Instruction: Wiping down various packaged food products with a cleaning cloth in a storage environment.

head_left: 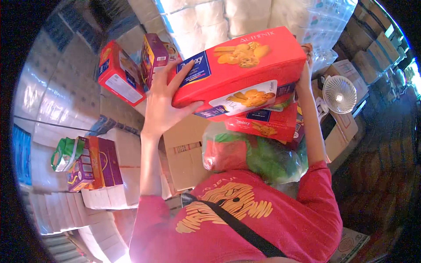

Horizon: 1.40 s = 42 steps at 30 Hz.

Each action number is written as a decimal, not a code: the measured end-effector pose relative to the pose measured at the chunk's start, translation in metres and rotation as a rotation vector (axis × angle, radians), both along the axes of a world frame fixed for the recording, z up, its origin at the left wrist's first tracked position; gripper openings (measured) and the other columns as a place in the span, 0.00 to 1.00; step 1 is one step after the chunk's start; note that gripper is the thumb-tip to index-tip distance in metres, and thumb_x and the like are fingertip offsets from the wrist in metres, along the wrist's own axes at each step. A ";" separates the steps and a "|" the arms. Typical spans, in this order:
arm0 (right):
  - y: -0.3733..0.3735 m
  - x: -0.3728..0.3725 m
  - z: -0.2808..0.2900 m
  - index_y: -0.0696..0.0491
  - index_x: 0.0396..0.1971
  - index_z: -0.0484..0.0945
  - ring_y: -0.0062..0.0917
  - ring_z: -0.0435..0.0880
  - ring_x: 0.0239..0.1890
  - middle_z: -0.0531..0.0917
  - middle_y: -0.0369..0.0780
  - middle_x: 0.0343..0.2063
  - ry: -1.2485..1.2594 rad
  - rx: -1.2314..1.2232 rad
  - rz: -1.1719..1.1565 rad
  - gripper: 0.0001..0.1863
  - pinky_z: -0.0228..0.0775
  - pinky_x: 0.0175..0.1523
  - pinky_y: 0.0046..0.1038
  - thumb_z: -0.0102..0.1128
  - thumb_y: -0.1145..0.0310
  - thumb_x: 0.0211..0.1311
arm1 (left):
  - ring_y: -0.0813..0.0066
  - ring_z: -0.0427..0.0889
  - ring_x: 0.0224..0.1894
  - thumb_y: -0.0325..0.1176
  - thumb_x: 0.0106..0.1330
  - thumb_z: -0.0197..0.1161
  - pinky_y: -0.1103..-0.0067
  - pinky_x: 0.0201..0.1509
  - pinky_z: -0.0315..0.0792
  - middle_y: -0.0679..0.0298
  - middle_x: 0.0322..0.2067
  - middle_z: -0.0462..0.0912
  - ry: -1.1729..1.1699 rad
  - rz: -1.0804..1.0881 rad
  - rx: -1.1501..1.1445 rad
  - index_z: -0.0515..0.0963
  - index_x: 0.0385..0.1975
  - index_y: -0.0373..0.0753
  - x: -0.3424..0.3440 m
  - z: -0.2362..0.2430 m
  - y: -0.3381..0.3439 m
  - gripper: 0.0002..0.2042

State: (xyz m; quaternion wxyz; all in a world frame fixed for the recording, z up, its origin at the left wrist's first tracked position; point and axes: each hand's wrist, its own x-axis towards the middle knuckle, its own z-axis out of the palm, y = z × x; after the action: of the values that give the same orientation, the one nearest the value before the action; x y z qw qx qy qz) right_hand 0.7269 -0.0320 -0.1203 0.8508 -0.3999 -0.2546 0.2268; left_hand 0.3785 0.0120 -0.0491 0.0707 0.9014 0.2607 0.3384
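As the head view looked down over my chest, the red biscuit box point(241, 74) was found held up between both hands, slanting, its right end higher in the frame. My left hand point(163, 103) was at the left end, fingers part-spread against the upper face and thumb against the printed side. My right hand point(305, 72) was at the opposite end; the box hid most of its fingers, so I could not tell how far they were closed, though they appeared to bear on that end.

Below the held box lay a second red box point(269, 127), partly covered; whether the two touched could not be determined. A clear plastic bag point(278, 160), with red and green showing, was near my shirt point(285, 228), and a brown carton point(186, 162) was to its left. Beyond my left hand were another red box point(120, 72) and a purple box point(153, 59) beside it. A white fan point(340, 93) was noted on the right.

Progress, in my judgement, was partial: the box was already raised in a two-handed hold, and setting it down was outstanding. Its visible faces showed no opening.
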 end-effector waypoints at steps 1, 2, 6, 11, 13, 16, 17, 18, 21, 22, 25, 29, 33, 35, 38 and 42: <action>-0.001 -0.006 0.005 0.55 0.45 0.70 0.20 0.76 0.37 0.77 0.35 0.36 -0.032 0.035 -0.020 0.18 0.69 0.42 0.21 0.59 0.71 0.53 | 0.53 0.63 0.57 0.37 0.39 0.71 0.62 0.58 0.61 0.55 0.56 0.62 0.095 0.049 -0.022 0.60 0.61 0.51 -0.001 0.005 -0.004 0.42; 0.000 -0.006 0.003 0.55 0.45 0.70 0.20 0.76 0.37 0.77 0.35 0.36 -0.033 0.034 -0.018 0.18 0.69 0.42 0.21 0.59 0.71 0.53 | 0.53 0.62 0.58 0.38 0.40 0.70 0.62 0.58 0.62 0.55 0.56 0.62 0.190 0.091 -0.044 0.60 0.61 0.51 0.000 0.007 -0.007 0.42; 0.000 -0.010 0.000 0.56 0.40 0.72 0.18 0.76 0.35 0.78 0.35 0.34 -0.150 -0.005 -0.030 0.14 0.68 0.40 0.19 0.59 0.74 0.52 | 0.52 0.62 0.56 0.48 0.41 0.70 0.59 0.59 0.57 0.51 0.55 0.61 0.220 0.186 0.098 0.58 0.62 0.46 0.011 0.002 -0.016 0.44; 0.000 -0.035 0.010 0.55 0.37 0.74 0.17 0.76 0.35 0.78 0.34 0.33 -0.182 -0.039 0.015 0.14 0.67 0.40 0.18 0.64 0.72 0.50 | 0.54 0.66 0.52 0.54 0.41 0.69 0.59 0.58 0.58 0.51 0.49 0.65 0.070 0.092 0.158 0.60 0.60 0.43 0.042 0.005 -0.022 0.44; 0.001 -0.041 0.013 0.55 0.36 0.75 0.16 0.76 0.34 0.78 0.34 0.33 -0.258 -0.041 0.014 0.14 0.67 0.40 0.17 0.66 0.72 0.48 | 0.55 0.69 0.48 0.53 0.40 0.70 0.64 0.53 0.64 0.53 0.46 0.68 -0.039 0.022 0.146 0.64 0.58 0.44 0.051 0.009 -0.020 0.42; 0.003 -0.051 0.025 0.55 0.41 0.70 0.18 0.79 0.34 0.78 0.36 0.34 -0.363 -0.039 0.042 0.16 0.71 0.38 0.17 0.60 0.74 0.52 | 0.58 0.72 0.44 0.50 0.38 0.71 0.68 0.49 0.68 0.56 0.43 0.71 -0.112 -0.006 0.126 0.66 0.56 0.44 0.053 0.012 -0.012 0.41; -0.001 -0.069 0.038 0.55 0.36 0.76 0.16 0.77 0.35 0.80 0.34 0.33 -0.290 -0.008 0.047 0.13 0.68 0.41 0.17 0.65 0.74 0.48 | 0.59 0.74 0.43 0.46 0.35 0.74 0.69 0.48 0.69 0.57 0.41 0.73 -0.169 -0.046 0.068 0.68 0.54 0.44 0.049 0.011 -0.005 0.40; -0.002 -0.073 0.043 0.55 0.36 0.76 0.16 0.77 0.35 0.80 0.34 0.33 -0.290 -0.010 0.041 0.13 0.68 0.41 0.17 0.65 0.74 0.48 | 0.59 0.74 0.43 0.46 0.35 0.74 0.69 0.48 0.69 0.57 0.41 0.73 -0.170 -0.052 0.066 0.68 0.54 0.44 0.047 0.011 -0.004 0.40; -0.009 -0.091 0.064 0.55 0.39 0.74 0.17 0.78 0.34 0.79 0.35 0.34 -0.337 -0.006 0.028 0.16 0.70 0.40 0.18 0.64 0.74 0.48 | 0.61 0.74 0.45 0.39 0.30 0.77 0.72 0.50 0.69 0.56 0.41 0.74 -0.278 -0.058 -0.095 0.70 0.53 0.41 0.038 0.008 -0.006 0.41; -0.009 -0.088 0.067 0.55 0.39 0.74 0.17 0.78 0.34 0.79 0.35 0.34 -0.339 -0.003 0.023 0.16 0.70 0.40 0.18 0.64 0.74 0.48 | 0.62 0.74 0.46 0.38 0.30 0.77 0.72 0.52 0.69 0.56 0.42 0.74 -0.345 -0.086 -0.104 0.69 0.53 0.39 0.033 0.004 -0.009 0.41; -0.008 -0.073 0.067 0.57 0.51 0.63 0.34 0.73 0.53 0.72 0.44 0.48 -0.166 0.085 0.285 0.21 0.68 0.55 0.33 0.50 0.74 0.56 | 0.66 0.72 0.50 0.35 0.29 0.79 0.72 0.55 0.66 0.56 0.47 0.72 -0.520 -0.143 -0.184 0.65 0.55 0.32 0.014 -0.004 -0.013 0.46; 0.000 -0.059 0.071 0.54 0.53 0.65 0.35 0.74 0.51 0.70 0.42 0.52 -0.160 0.659 0.942 0.19 0.68 0.55 0.33 0.46 0.70 0.60 | 0.69 0.71 0.52 0.35 0.30 0.79 0.74 0.56 0.65 0.56 0.50 0.71 -0.742 -0.209 -0.342 0.60 0.58 0.31 -0.002 -0.014 -0.016 0.49; -0.011 -0.076 0.079 0.54 0.52 0.65 0.32 0.75 0.48 0.72 0.41 0.49 -0.227 0.443 0.839 0.22 0.68 0.54 0.31 0.52 0.70 0.55 | 0.68 0.72 0.49 0.38 0.31 0.78 0.74 0.55 0.64 0.59 0.48 0.71 -0.905 -0.207 -0.492 0.60 0.58 0.31 0.003 -0.039 -0.020 0.49; -0.012 -0.089 0.083 0.55 0.52 0.65 0.31 0.75 0.47 0.73 0.41 0.48 -0.258 0.334 0.783 0.24 0.68 0.53 0.30 0.55 0.70 0.52 | 0.67 0.69 0.50 0.39 0.30 0.77 0.71 0.56 0.62 0.58 0.47 0.70 -0.791 -0.107 -0.367 0.61 0.58 0.33 0.002 -0.046 -0.021 0.48; -0.001 -0.100 0.094 0.55 0.52 0.66 0.29 0.76 0.46 0.74 0.40 0.46 -0.303 0.167 0.676 0.27 0.69 0.52 0.29 0.60 0.71 0.49 | 0.63 0.67 0.50 0.39 0.30 0.77 0.70 0.56 0.62 0.56 0.47 0.67 -0.718 -0.060 -0.323 0.60 0.58 0.34 0.014 -0.037 -0.028 0.49; 0.020 -0.109 0.108 0.55 0.51 0.66 0.26 0.77 0.44 0.76 0.39 0.43 -0.363 -0.052 0.535 0.31 0.69 0.50 0.27 0.66 0.71 0.44 | 0.57 0.67 0.49 0.39 0.31 0.77 0.67 0.55 0.62 0.52 0.46 0.65 -0.557 0.039 -0.217 0.57 0.58 0.34 0.019 -0.030 -0.029 0.49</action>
State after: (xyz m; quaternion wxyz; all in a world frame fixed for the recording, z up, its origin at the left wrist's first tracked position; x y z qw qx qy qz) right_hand 0.6181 -0.0124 -0.0119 0.6912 -0.3743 -0.4924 0.3739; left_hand 0.3976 -0.0170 -0.0792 0.2287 0.7560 0.2831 0.5441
